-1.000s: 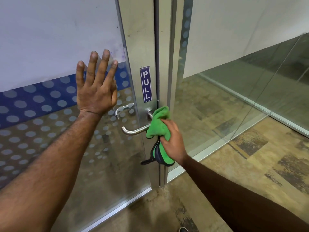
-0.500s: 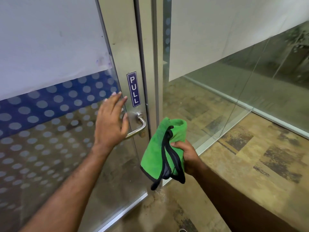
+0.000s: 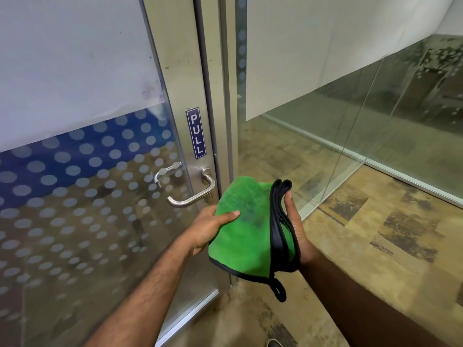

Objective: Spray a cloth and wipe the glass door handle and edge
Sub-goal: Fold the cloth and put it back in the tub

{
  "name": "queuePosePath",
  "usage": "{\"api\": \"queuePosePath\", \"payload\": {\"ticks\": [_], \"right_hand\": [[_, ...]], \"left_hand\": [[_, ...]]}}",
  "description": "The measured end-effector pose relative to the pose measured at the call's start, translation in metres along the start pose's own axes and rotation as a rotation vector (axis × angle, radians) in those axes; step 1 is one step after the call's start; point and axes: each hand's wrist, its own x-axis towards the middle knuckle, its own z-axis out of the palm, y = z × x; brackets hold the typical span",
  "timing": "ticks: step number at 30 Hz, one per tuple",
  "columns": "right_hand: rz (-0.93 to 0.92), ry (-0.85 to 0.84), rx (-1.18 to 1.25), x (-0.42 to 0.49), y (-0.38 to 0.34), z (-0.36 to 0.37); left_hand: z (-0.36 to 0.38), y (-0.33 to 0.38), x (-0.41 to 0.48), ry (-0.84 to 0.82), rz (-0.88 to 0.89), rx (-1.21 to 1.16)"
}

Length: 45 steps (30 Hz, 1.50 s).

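Observation:
A folded green cloth (image 3: 246, 226) with black trim is held between both hands, just right of and below the door handle. My left hand (image 3: 208, 227) grips its left side, thumb on top. My right hand (image 3: 297, 234) holds its right edge, where the black hems bunch together. The steel lever handle (image 3: 193, 196) sticks out from the metal door stile (image 3: 180, 71), under a blue PULL sticker (image 3: 196, 133). The door's vertical edge (image 3: 220, 96) runs just right of the sticker. No spray bottle is in view.
The glass door (image 3: 75, 196) at left has a frosted panel and a dotted film. A fixed glass wall (image 3: 350, 126) stretches back on the right. Patterned floor (image 3: 375, 234) lies below it. A shoe tip (image 3: 274, 343) shows at the bottom edge.
My left hand left the glass, passed the handle and came down onto the cloth. My right hand pulled the cloth off the handle, and both hands hold it now.

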Motion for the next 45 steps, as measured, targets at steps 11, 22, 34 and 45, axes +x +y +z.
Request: {"api": "queuePosePath", "payload": {"ticks": [11,22,34,45], "right_hand": [[-0.062,0.31,-0.363,-0.047,0.016,-0.036],[-0.135,0.557,-0.431,-0.104,0.014,-0.08],[-0.545,0.659,-0.628,-0.197,-0.021,-0.136],[-0.4,0.685,-1.286,-0.33,-0.065,-0.217]], "left_hand": [[0.03,-0.018,-0.002,0.109,0.221,0.154],[0.06,-0.048,-0.004,-0.076,0.041,-0.04],[0.146,-0.071,-0.002,-0.228,0.157,0.108],[0.276,-0.091,-0.004,-0.313,0.278,0.626]]}}
